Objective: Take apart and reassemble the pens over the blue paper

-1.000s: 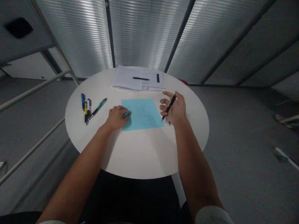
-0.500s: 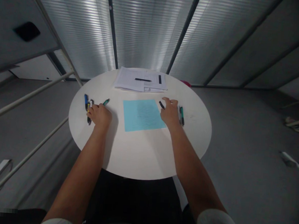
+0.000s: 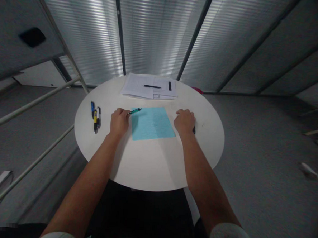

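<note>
My left hand (image 3: pixel 119 122) is closed on a green pen (image 3: pixel 135 111), whose tip sticks out to the right over the upper left corner of a light blue sheet of paper (image 3: pixel 154 124). Faint lines of writing or print run across that sheet. Just right of the paper, my right hand (image 3: pixel 185 121) rests low over the table with its fingers curled. The dark end of a pen (image 3: pixel 194 129) shows at its right edge; the hand covers the rest, and what its fingers hold is hidden.
A blue pen (image 3: pixel 92 109), a yellow pen (image 3: pixel 95 120) and a white pen (image 3: pixel 98 117) lie on the left of the round white table (image 3: pixel 150 168). At the back is a stack of papers (image 3: pixel 136 85) with a black pen (image 3: pixel 152 86) on it. A metal frame (image 3: pixel 33 98) stands left.
My left hand has moved right, away from the pens on the left, bringing the green pen over the blue sheet. My right hand has shifted slightly right and now covers the pens there.
</note>
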The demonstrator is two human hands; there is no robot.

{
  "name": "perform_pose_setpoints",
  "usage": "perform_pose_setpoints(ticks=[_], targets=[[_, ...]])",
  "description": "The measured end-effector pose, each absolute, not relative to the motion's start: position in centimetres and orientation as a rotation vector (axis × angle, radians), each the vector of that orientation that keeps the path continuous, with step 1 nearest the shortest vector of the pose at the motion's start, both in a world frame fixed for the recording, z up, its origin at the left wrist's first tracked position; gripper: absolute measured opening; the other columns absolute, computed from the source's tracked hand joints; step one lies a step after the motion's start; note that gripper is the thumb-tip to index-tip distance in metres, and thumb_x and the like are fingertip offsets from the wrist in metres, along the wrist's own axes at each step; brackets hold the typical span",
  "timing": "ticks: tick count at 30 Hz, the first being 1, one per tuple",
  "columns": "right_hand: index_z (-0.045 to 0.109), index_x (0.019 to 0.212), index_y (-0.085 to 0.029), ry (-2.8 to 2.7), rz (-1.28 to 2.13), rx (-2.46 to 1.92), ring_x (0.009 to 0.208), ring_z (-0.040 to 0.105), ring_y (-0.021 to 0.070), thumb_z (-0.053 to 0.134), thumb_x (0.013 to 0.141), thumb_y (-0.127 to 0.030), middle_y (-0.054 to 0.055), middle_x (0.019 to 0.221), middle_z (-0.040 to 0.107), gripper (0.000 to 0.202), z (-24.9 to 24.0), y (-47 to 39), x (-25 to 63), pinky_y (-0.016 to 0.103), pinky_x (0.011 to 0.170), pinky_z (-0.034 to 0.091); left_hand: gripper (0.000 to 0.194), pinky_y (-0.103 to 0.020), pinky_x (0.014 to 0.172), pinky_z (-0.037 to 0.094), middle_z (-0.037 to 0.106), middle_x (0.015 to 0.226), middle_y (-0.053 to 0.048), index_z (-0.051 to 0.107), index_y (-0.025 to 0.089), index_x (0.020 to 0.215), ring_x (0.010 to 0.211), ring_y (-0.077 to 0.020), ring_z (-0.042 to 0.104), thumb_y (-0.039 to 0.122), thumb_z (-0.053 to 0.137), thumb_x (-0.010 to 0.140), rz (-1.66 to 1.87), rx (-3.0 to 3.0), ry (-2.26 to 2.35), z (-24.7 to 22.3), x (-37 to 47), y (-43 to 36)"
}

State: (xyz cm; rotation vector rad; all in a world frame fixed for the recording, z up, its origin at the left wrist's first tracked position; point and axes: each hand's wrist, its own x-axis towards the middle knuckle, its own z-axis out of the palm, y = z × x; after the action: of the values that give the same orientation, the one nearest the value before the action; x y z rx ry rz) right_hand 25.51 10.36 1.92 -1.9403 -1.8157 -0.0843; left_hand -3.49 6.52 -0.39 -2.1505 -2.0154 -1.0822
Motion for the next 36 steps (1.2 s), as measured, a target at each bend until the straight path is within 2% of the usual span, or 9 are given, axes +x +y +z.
perform_pose_setpoints(ticks=[4,6,8,11,13,19,24,30,36], targets=[[0.061,0.109,-0.019,-1.844,0.468,-1.57,0.075,0.059,0.018,0.043,0.094,-0.045,0.006,0.083,0.067,0.035,1.7,9.9,22.8,0.03,0.072,0.041,0.029,-0.039,0.082,0.043,0.062,0.099,-0.01,0.072,0.022,0.105,0.092,-0.024,0.055,0.029,0.047,0.092,-1.096,-2.428,-1.724,-0.6,-1.2,6.6],[0.062,0.099,-0.02,-1.933,0.878,-1.339,0.061,0.054,0.0134,0.039,0.093,-0.054,0.0,0.071,0.064,0.041,1.3,9.5,21.1,0.026,0.062,0.039,0.028,-0.039,0.082,0.043,0.063,0.098,-0.01,0.072,0.022,0.103,0.091,-0.0235,0.055,0.03,0.048,0.092,-1.115,-2.528,-1.622,-0.7,-0.4,6.6],[0.058,0.077,-0.019,-1.93,1.0,-1.185,0.055,0.047,0.0108,0.044,0.089,-0.058,-0.002,0.059,0.055,0.043,1.0,9.3,20.1,0.024,0.057,0.036,0.027,-0.038,0.082,0.044,0.063,0.096,-0.009,0.072,0.022,0.104,0.09,-0.0228,0.055,0.032,0.051,0.091,-1.19,-2.571,-1.554,-0.8,0.0,6.6],[0.051,0.067,-0.019,-1.741,1.079,-1.109,0.051,0.038,0.0087,0.05,0.084,-0.06,-0.005,0.053,0.044,0.044,0.7,9.7,20.1,0.023,0.05,0.029,0.029,-0.036,0.083,0.045,0.063,0.098,-0.009,0.071,0.02,0.108,0.09,-0.0208,0.057,0.036,0.06,0.086,-1.514,-2.462,-1.614,-0.5,-0.3,6.4],[0.051,0.069,-0.019,-1.606,1.172,-1.113,0.047,0.033,0.0076,0.055,0.081,-0.061,-0.006,0.052,0.04,0.043,0.8,10.1,20.7,0.022,0.046,0.024,0.029,-0.033,0.077,0.046,0.066,0.093,-0.008,0.072,0.018,0.103,0.078,-0.0169,0.058,0.037,0.063,0.084,-1.805,-2.326,-1.797,-0.1,-0.9,6.3],[0.059,0.085,-0.017,-1.377,1.365,-1.118,0.041,0.035,0.0058,0.059,0.077,-0.065,-0.006,0.051,0.045,0.049,0.9,10.6,21.4,0.02,0.04,0.021,0.023,-0.027,0.063,0.042,0.067,0.071,-0.003,0.074,0.015,0.084,0.061,-0.0118,0.052,0.035,0.073,0.072,-2.513,-2.181,-2.096,0.7,-1.7,6.3],[0.057,0.092,-0.019,-1.306,1.349,-1.051,0.036,0.03,0.0053,0.064,0.075,-0.063,-0.011,0.043,0.037,0.047,1.1,10.4,21.0,0.018,0.038,0.022,0.022,-0.027,0.065,0.041,0.068,0.073,-0.005,0.074,0.015,0.077,0.063,-0.0116,0.052,0.036,0.074,0.072,-2.536,-2.153,-2.106,0.5,-1.4,6.4],[0.055,0.094,-0.02,-1.28,1.374,-1.043,0.036,0.036,0.0057,0.061,0.08,-0.052,-0.008,0.049,0.051,0.036,1.6,10.1,21.1,0.018,0.037,0.021,0.021,-0.026,0.062,0.04,0.067,0.073,-0.004,0.073,0.016,0.077,0.061,-0.0102,0.05,0.036,0.075,0.07,-2.773,-2.015,-2.112,0.0,-1.5,6.8],[0.056,0.094,-0.019,-1.37,1.315,-1.019,0.034,0.032,0.0073,0.056,0.081,-0.044,-0.01,0.04,0.044,0.028,1.5,10.1,21.4,0.019,0.038,0.022,0.022,-0.024,0.056,0.035,0.061,0.065,-0.002,0.069,0.015,0.07,0.056,-0.0087,0.045,0.037,0.074,0.072,-2.861,-2.031,-2.097,-0.1,-1.5,6.9]])
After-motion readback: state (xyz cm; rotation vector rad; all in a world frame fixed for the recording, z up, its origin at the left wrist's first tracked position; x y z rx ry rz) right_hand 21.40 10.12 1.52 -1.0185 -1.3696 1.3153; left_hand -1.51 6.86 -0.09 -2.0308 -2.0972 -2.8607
